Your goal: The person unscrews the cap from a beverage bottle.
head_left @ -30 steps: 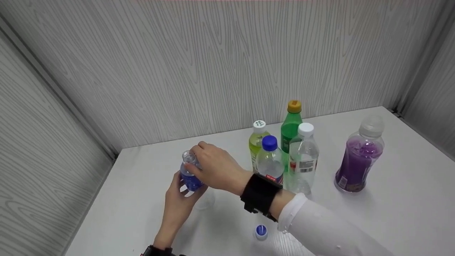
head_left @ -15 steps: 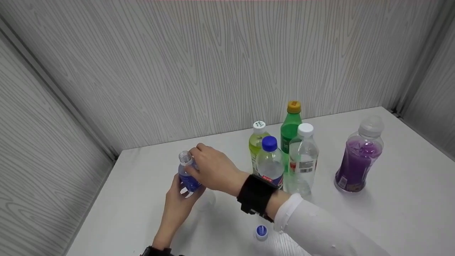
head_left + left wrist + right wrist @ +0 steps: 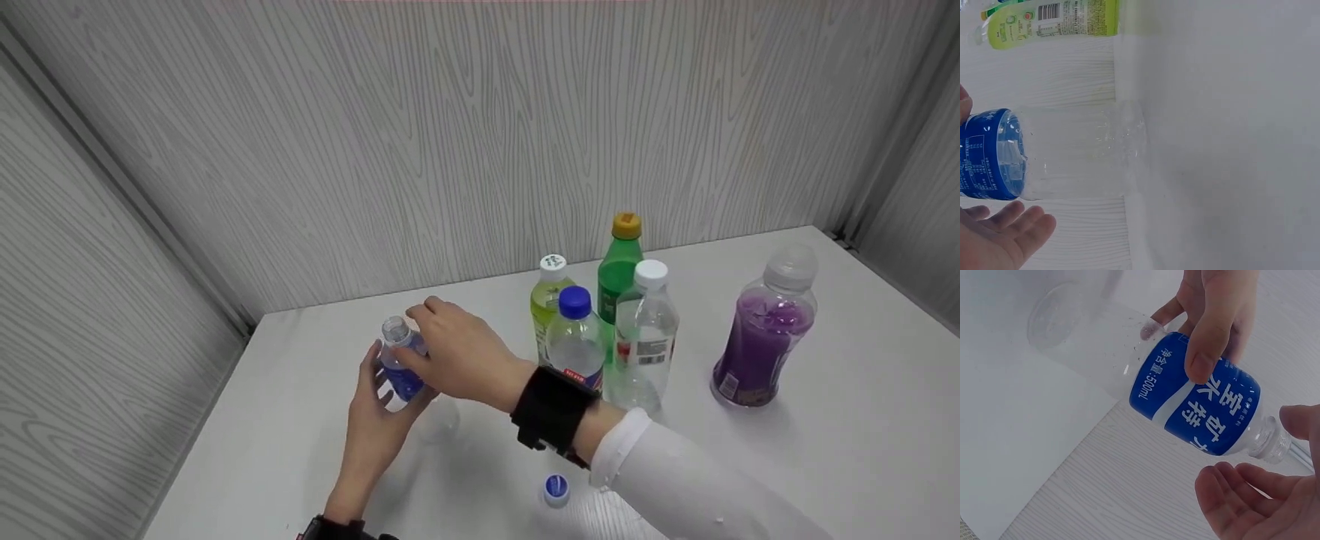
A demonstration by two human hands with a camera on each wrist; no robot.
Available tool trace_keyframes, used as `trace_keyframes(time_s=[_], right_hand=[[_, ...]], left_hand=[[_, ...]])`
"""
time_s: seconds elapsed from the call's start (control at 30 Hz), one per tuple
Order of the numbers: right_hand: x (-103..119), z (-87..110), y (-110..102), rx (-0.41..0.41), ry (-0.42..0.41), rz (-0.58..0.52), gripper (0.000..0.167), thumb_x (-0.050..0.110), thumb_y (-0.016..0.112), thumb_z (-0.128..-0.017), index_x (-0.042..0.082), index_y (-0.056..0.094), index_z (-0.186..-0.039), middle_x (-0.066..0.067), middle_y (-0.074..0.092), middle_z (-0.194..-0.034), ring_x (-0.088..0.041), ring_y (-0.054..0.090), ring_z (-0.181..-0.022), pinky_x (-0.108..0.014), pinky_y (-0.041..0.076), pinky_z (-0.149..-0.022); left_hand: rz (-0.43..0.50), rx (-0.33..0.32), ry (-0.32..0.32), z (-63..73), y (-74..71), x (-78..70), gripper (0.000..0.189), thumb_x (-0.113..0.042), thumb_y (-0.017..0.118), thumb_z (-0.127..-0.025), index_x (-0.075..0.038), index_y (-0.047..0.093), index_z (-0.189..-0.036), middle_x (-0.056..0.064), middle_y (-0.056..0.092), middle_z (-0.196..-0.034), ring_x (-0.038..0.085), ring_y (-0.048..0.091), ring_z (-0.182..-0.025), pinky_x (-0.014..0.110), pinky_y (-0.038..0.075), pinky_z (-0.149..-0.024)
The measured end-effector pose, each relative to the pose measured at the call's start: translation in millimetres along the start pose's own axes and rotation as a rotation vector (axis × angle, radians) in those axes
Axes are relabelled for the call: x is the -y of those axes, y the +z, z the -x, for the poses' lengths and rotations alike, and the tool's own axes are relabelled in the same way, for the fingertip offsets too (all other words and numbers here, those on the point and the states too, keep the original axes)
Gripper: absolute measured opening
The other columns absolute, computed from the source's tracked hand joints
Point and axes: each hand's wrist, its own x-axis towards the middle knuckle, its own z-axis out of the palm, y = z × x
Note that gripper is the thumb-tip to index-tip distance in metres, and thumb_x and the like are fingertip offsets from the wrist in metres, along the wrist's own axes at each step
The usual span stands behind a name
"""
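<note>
A clear plastic bottle (image 3: 403,382) with a blue label (image 3: 1193,391) is tilted, its mouth uncapped. Droplets cling inside its clear lower part (image 3: 1072,152). My left hand (image 3: 379,420) holds it from below. In the right wrist view the left thumb (image 3: 1203,363) presses the label. The left fingers (image 3: 1022,228) extend along its other side. My right hand (image 3: 457,352) stands by the neck, thumb and loosely bent fingers on either side; its fingers (image 3: 1241,495) show a gap to the bottle. A small white cap (image 3: 556,490) with a blue top lies on the table.
Right of my hands stand a yellow-green bottle (image 3: 546,304), a blue-capped bottle (image 3: 574,341), a green bottle (image 3: 619,266) and a white-capped clear bottle (image 3: 645,330). Farther right is a purple-filled bottle (image 3: 761,337). Grey wood-grain panels (image 3: 450,150) wall the white table (image 3: 255,450).
The left index finger has lifted slightly beside the bottle. The right fingertips are a little farther from its mouth. The head view has shifted slightly; otherwise both hands keep their places.
</note>
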Motion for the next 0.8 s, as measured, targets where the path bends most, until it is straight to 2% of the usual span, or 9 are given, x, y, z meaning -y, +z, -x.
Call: trace_keyframes(time_s=[0.17,0.47,0.63,0.8], right_hand=[[1.9,8.8,-12.2,-0.002,0.004,-0.019,0.057,0.043,0.059,-0.106,0.003,0.056,-0.147,-0.014,0.066,-0.138,-0.026,0.067,-0.126,-0.041,0.06,-0.106],[0.4,42.1,-42.9,-0.099,-0.09,-0.118,0.059,0.042,0.062,-0.105,0.004,0.055,-0.149,-0.015,0.063,-0.145,-0.03,0.062,-0.135,-0.046,0.055,-0.113],[-5.5,63.9,-54.8,-0.153,-0.119,-0.121,0.058,0.041,0.065,-0.103,0.007,0.055,-0.15,-0.012,0.063,-0.146,-0.028,0.062,-0.135,-0.044,0.055,-0.114],[-13.6,84.2,-63.6,-0.224,-0.135,-0.113,0.057,0.04,0.068,-0.102,0.01,0.056,-0.149,-0.009,0.064,-0.145,-0.026,0.064,-0.134,-0.044,0.056,-0.113]], left_hand=[[0.016,-0.086,0.051,2.0,-3.7,-9.8,0.098,-0.021,0.081,-0.093,-0.005,0.018,-0.166,0.024,0.034,-0.169,0.048,0.037,-0.156,0.065,0.04,-0.122],[0.02,-0.295,0.215,10.5,-1.7,-33.8,0.094,-0.016,0.086,-0.087,-0.002,0.031,-0.162,0.02,0.039,-0.168,0.044,0.037,-0.157,0.069,0.038,-0.121],[0.043,-0.334,0.243,17.5,-0.2,-47.9,0.09,-0.014,0.085,-0.087,-0.005,0.035,-0.161,0.018,0.042,-0.166,0.041,0.037,-0.157,0.069,0.036,-0.123],[0.021,-0.348,0.318,26.4,2.9,-59.2,0.09,-0.013,0.087,-0.085,-0.005,0.038,-0.159,0.017,0.045,-0.164,0.04,0.041,-0.154,0.068,0.037,-0.123]])
